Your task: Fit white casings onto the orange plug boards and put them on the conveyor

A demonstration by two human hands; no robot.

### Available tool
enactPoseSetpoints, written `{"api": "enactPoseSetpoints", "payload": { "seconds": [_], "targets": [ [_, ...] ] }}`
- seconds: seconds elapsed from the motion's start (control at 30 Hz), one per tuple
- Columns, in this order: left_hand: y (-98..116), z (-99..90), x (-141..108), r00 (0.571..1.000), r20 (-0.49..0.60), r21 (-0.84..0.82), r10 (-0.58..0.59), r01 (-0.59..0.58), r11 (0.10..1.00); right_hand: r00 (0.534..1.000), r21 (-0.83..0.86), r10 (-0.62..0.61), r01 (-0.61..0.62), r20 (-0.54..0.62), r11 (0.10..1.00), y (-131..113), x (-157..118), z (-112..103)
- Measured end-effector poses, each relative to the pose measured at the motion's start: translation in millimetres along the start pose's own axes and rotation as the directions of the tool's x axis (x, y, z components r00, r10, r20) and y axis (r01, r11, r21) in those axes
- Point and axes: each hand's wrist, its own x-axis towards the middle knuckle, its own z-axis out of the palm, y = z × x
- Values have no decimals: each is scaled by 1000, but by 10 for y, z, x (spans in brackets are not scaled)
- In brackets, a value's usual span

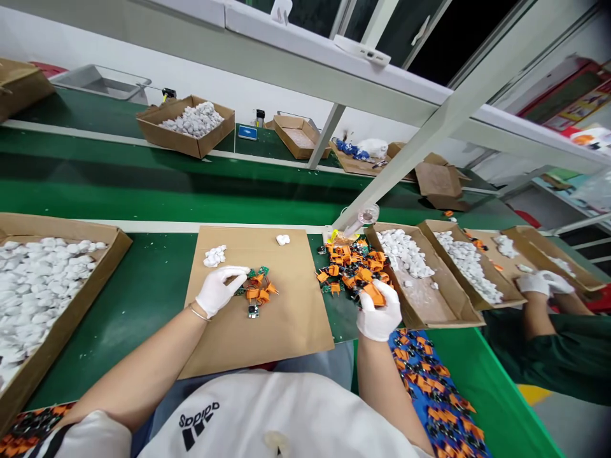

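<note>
Both of my hands wear white gloves. My left hand point(218, 290) rests over a small cluster of green circuit boards with orange parts point(255, 292), its fingertips at the cluster's edge, on a brown cardboard sheet point(296, 331). Two white lumps point(215, 256) lie beyond it on the sheet. My right hand point(379, 315) grips an orange-tagged board point(375, 294) at the near edge of a larger heap of the same boards point(351, 267), which lies on the green bench point(147, 305).
A wide cardboard tray of white lumps point(42, 299) stands at the left, with more trays of them point(405, 254) at the right. A co-worker's gloved hands point(544, 283) work at far right. A blue mat of orange parts point(429, 394) lies below. A white frame post point(382, 184) rises behind the heap.
</note>
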Motion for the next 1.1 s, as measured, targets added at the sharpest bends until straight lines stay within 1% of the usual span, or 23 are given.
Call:
{"api": "enactPoseSetpoints", "payload": {
  "seconds": [0.07,0.1,0.17,0.23,0.27,0.33,0.4,0.43,0.47,0.5,0.53,0.57,0.6,0.7,0.77,0.87,0.93,0.97,1.0,1.1],
  "targets": [
    [-4,-31,3,1000,-18,3,7,-7,1000,991,70,-77,70,106,995,-165,-102,162],
    [-6,-49,3,1000,-17,5,12,-12,1000,977,113,-125,106,172,988,-254,-179,264],
    [-9,-82,0,1000,13,14,26,-26,1000,933,194,-213,160,291,968,-442,-365,486],
    [-6,-98,-6,997,72,35,37,-39,999,875,257,-272,177,401,950,-625,-549,694],
    [2,-97,-11,993,109,51,39,-45,998,822,279,-277,151,498,948,-706,-624,781],
    [37,-85,-22,981,186,91,46,-63,994,701,249,-243,96,671,964,-834,-719,904],
    [93,-68,-35,963,264,126,62,-98,987,579,189,-197,76,791,979,-904,-741,953],
    [125,-61,-42,952,298,138,72,-118,983,530,170,-188,84,827,982,-917,-732,952],
    [154,-57,-49,941,327,147,81,-136,980,489,164,-192,100,851,981,-917,-715,937],
    [178,-56,-55,933,349,154,88,-150,977,459,167,-203,118,865,979,-906,-697,910],
    [194,-57,-60,927,363,162,89,-157,974,443,171,-214,135,870,976,-887,-679,875],
    [202,-58,-63,925,369,169,87,-159,973,442,174,-222,146,869,974,-861,-665,836],
    [202,-60,-64,926,369,176,82,-157,972,456,174,-222,145,862,974,-831,-656,796],
    [166,-54,-52,932,356,190,62,-137,972,545,149,-177,95,820,984,-733,-666,702],
    [136,-44,-36,938,343,191,47,-119,974,583,128,-143,67,800,989,-679,-697,670],
    [110,-31,-19,950,310,190,22,-85,978,592,130,-146,70,793,989,-625,-748,644],
    [104,-28,-15,960,278,186,8,-62,981,612,132,-154,82,776,988,-585,-745,617],
    [103,-27,-14,965,261,183,1,-50,982,637,115,-143,86,757,990,-554,-724,597],
    [102,-28,-14,969,246,178,-5,-40,983,674,84,-120,86,729,993,-513,-687,573],
    [94,-32,-16,976,213,146,-36,5,989,809,-114,35,40,586,993,-333,-511,503]
  ]
}}
